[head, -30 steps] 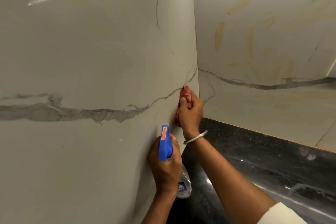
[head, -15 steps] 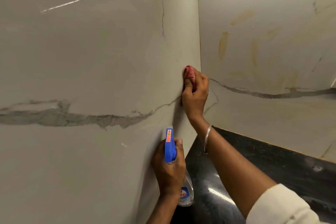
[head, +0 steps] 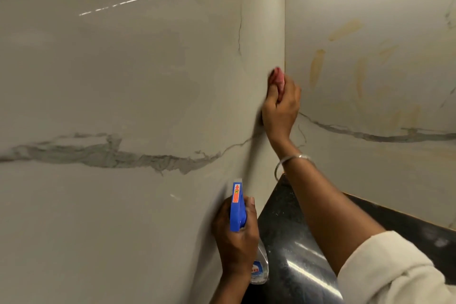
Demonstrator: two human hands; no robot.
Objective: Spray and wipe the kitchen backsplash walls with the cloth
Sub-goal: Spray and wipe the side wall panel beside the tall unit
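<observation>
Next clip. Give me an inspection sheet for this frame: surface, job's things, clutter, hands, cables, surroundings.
Surface: glossy marbled left wall and right wall meet in a corner; yellowish marks on the right one.
Job's things: red cloth against the left wall beside the corner; spray bottle with blue head, held upright.
Clutter: nothing seen.
Grippers: right hand holds the cloth to the wall; left hand grips the spray bottle.
Cables: nothing seen.
Surroundings: black countertop below; bangle on the right wrist.

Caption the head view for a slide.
Right hand presses a red cloth to the backsplash corner; left hand holds spray bottle.
</observation>
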